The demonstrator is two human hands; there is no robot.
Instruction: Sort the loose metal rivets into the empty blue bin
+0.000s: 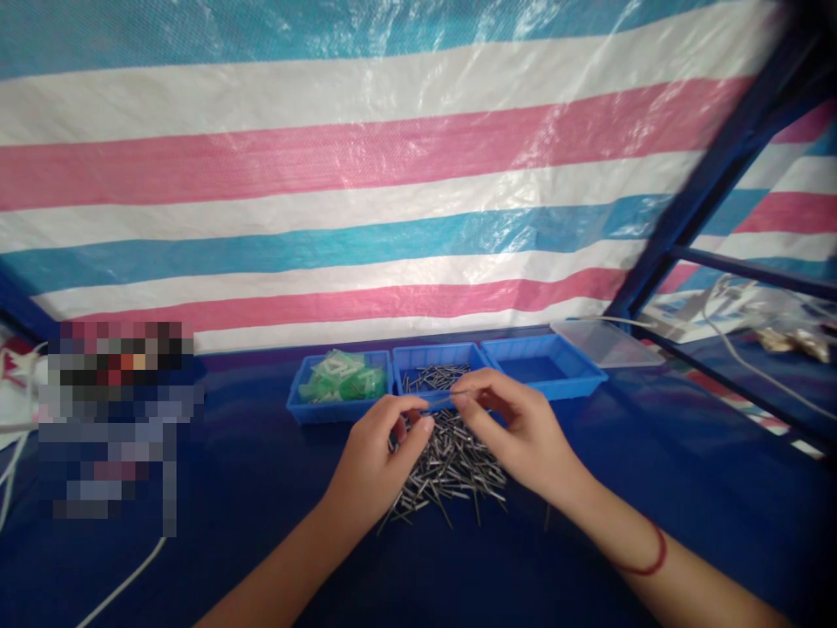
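Observation:
My right hand [516, 427] pinches a thin metal pin [445, 400], which looks like a blind rivet, between thumb and index finger. My left hand [385, 445] is at the pin's other end, thumb and index fingertips curved with a small gap between them; whether they touch the pin is hard to see. Beneath both hands lies a heap of silver blind rivets [451, 471] with long thin stems. Behind them stands a blue bin [435, 351] holding more loose rivets.
To the left, another blue bin [297, 403] contains green-and-clear plastic packets [346, 377]. A third blue bin [542, 358] stands right, beside a clear plastic lid [608, 343]. Striped sheeting [366, 174] hangs behind; dark frame posts [693, 209] and white cables [124, 583] are at the sides.

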